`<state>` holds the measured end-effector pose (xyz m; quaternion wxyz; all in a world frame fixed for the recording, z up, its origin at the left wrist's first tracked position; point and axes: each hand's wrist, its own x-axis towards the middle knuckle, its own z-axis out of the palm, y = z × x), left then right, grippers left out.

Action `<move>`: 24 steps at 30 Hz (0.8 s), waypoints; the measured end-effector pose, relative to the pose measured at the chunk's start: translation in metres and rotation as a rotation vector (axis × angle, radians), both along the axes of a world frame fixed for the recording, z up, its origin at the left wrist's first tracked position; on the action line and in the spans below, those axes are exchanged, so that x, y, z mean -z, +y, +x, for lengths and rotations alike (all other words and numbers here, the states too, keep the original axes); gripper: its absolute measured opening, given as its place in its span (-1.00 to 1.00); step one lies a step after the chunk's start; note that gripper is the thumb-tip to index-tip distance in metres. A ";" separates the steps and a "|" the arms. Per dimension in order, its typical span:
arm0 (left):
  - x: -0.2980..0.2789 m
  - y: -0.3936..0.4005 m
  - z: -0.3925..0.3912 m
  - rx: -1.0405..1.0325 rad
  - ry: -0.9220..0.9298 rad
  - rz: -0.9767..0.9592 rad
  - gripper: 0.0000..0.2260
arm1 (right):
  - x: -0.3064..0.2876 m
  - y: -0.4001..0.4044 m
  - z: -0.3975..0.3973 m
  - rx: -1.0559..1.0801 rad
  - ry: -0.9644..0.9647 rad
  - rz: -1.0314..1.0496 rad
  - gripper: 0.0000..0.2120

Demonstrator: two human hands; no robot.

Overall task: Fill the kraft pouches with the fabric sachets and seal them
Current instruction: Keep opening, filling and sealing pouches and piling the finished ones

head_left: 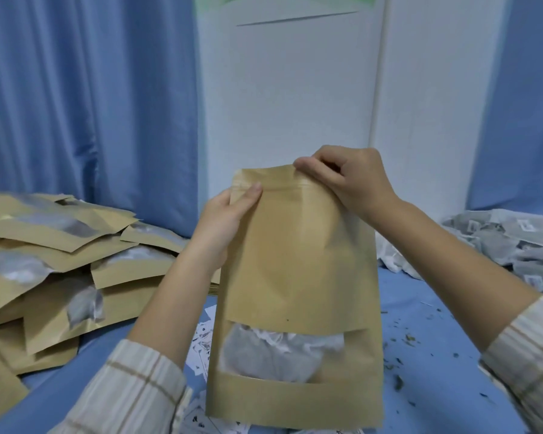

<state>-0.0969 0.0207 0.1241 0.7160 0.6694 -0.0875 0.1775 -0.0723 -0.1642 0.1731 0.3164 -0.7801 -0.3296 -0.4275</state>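
Held upright at centre, long axis 12 to 6, 1 kraft pouch (298, 277) shows sachets (264, 352) through its window. Its top strip is pinched by the left hand (223, 220) at 10 and the right hand (348, 180) at 1; room above is open.
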 end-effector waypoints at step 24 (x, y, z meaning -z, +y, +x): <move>0.024 -0.009 0.003 -0.206 -0.240 0.038 -0.85 | -0.007 0.021 0.011 0.063 0.336 -0.400 -0.76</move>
